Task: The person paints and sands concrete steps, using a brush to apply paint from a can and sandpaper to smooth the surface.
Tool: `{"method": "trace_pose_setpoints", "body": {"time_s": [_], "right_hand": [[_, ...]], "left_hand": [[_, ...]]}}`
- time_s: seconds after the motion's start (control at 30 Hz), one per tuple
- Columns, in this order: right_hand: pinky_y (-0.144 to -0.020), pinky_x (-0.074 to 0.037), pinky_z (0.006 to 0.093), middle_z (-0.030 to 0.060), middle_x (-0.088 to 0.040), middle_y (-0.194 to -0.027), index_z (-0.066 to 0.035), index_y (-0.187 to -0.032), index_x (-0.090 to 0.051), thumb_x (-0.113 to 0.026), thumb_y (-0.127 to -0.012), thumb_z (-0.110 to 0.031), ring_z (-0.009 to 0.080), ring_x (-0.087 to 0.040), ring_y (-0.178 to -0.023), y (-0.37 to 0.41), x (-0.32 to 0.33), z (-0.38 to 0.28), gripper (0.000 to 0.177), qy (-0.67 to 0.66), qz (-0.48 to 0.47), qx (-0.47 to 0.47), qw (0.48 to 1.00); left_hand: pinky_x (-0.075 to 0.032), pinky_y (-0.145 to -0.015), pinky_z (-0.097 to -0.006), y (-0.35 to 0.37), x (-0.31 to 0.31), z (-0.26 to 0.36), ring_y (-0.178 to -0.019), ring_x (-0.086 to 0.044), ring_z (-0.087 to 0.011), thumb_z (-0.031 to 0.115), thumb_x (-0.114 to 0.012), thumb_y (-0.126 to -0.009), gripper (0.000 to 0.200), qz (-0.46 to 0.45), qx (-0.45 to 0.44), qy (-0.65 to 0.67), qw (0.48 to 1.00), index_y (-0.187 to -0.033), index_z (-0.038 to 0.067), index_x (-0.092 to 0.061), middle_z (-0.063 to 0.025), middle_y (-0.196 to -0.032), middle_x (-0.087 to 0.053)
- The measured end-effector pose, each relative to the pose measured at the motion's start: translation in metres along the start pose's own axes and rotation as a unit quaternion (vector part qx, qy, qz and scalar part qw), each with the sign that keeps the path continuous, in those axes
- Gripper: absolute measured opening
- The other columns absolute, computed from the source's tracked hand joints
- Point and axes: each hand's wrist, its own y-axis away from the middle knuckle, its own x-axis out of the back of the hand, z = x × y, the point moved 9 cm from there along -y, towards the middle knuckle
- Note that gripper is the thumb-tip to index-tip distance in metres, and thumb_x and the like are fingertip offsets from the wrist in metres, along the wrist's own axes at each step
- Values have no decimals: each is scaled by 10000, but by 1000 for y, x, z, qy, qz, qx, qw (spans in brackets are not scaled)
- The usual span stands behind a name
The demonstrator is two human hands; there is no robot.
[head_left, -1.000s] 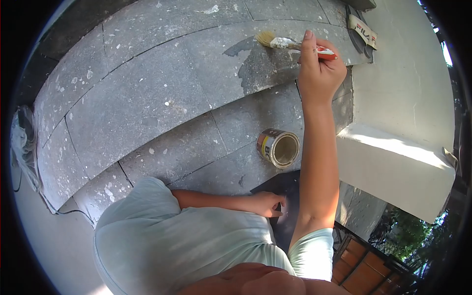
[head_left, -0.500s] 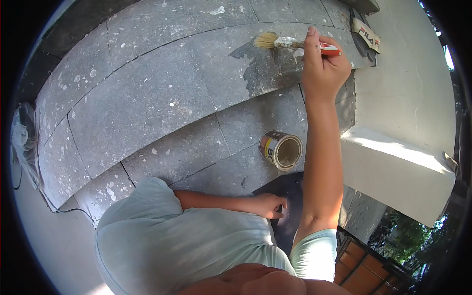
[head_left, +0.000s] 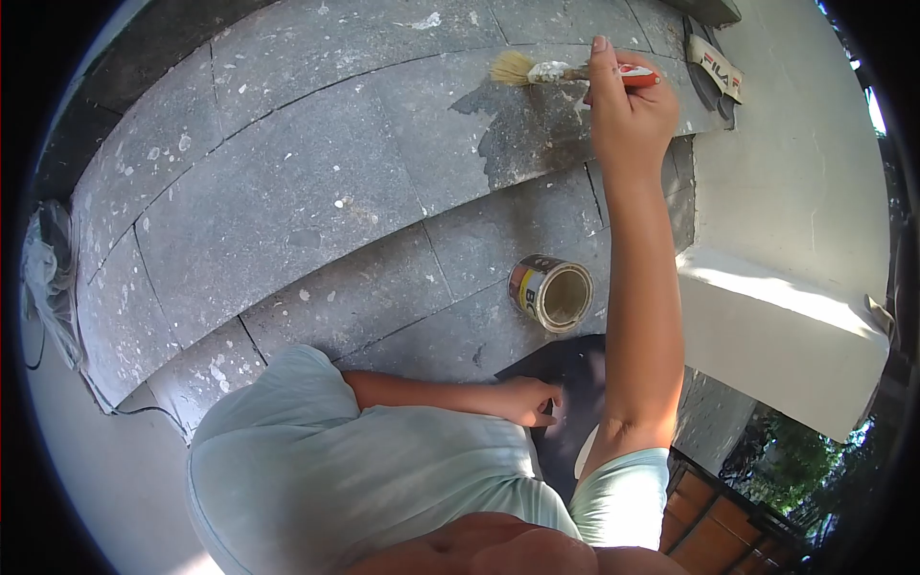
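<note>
My right hand is closed around the red-and-white handle of a paintbrush. Its pale bristles point left, over the upper step, and white paint crusts the part below them. Under the brush a dark, wet-looking patch covers some of the grey stone tile. A labelled tin can, its top off, stands on the lower step beside my right forearm. Close to my lap, my left hand rests by dark fabric, its fingers loosely bent and apart, with nothing seen in them.
A FILA-marked sandal lies at the right end of the upper step, against a pale wall. White specks dot the tiles. A low white ledge juts out at right; a clear plastic bag sits far left.
My right hand and the paintbrush have shifted slightly left and up over the tile. My right forearm sits a little further right in view. My left hand stays put.
</note>
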Motion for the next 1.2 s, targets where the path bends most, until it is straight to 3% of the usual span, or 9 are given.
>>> {"method": "trace_pose_setpoints", "body": {"time_s": [0.1, 0.2, 0.3, 0.6, 0.7, 0.8, 0.9, 1.07, 1.2], "right_hand": [[-567, -412, 254, -27, -599, -629, -21, -763, -676, -771, -968, -306, 52, -523, -602, -7, -2, 5, 363, -5, -71, -49, 996], [-505, -382, 234, -24, -582, -615, -40, -772, -685, -762, -993, -316, 49, -513, -529, -10, 1, -2, 363, 42, -7, 35, 998], [-554, -409, 258, -15, -599, -617, -35, -752, -681, -781, -953, -314, 56, -530, -586, -9, -5, 7, 359, 2, -84, -45, 995], [-552, -408, 263, -23, -595, -621, -25, -752, -683, -776, -964, -318, 64, -532, -577, -3, 1, 6, 373, -12, -38, -42, 998], [-522, -387, 230, -29, -568, -607, -52, -770, -682, -755, -999, -337, 52, -514, -553, -1, -1, 5, 373, 1, -1, 13, 1000], [-545, -398, 232, -24, -576, -618, -43, -768, -678, -759, -998, -337, 54, -519, -565, -9, 3, 10, 381, 33, -65, -33, 997], [-580, -416, 258, -16, -594, -624, -15, -769, -675, -780, -970, -313, 64, -514, -625, 2, 17, 6, 375, 57, 47, 13, 997], [-567, -418, 253, -12, -596, -617, -12, -775, -681, -785, -978, -321, 63, -524, -601, 13, 19, 14, 384, 6, -12, 27, 1000], [-565, -418, 242, -7, -604, -615, -12, -791, -687, -785, -979, -323, 60, -535, -595, 15, 23, 23, 376, 12, 37, 10, 999]], "left_hand": [[-511, -638, -406, -1, 2, 2, -703, -679, -247, 366, -770, -918, 425, -1, 8, 4, 1000, -1217, 94, -639, -52, -762, -666], [-508, -634, -402, -1, -1, -1, -692, -672, -243, 363, -768, -920, 420, 2, -1, 5, 1000, -1214, 93, -639, -44, -747, -656], [-507, -630, -404, -3, 2, 1, -689, -672, -245, 366, -768, -919, 422, -1, 2, 2, 1000, -1215, 94, -639, -43, -742, -655], [-513, -649, -422, -2, 0, -2, -708, -686, -263, 380, -771, -914, 444, -4, 5, 2, 1000, -1222, 92, -632, -53, -750, -663], [-518, -660, -428, -2, -3, -1, -718, -690, -270, 379, -775, -914, 441, -11, 7, 4, 1000, -1219, 93, -634, -60, -768, -670], [-522, -666, -433, -4, -1, -3, -727, -693, -274, 376, -777, -915, 432, -7, 6, 6, 1000, -1212, 94, -637, -65, -787, -677], [-522, -666, -436, -1, 0, -3, -730, -695, -275, 370, -778, -914, 427, -3, 1, 5, 1000, -1209, 95, -639, -68, -798, -683], [-523, -661, -438, -2, 1, 2, -735, -698, -278, 363, -781, -908, 439, -8, 15, -2, 1000, -1223, 95, -635, -72, -802, -687], [-523, -663, -439, -2, -1, 0, -736, -697, -277, 364, -781, -909, 444, -9, 12, -6, 1000, -1233, 97, -634, -71, -804, -687]]}}
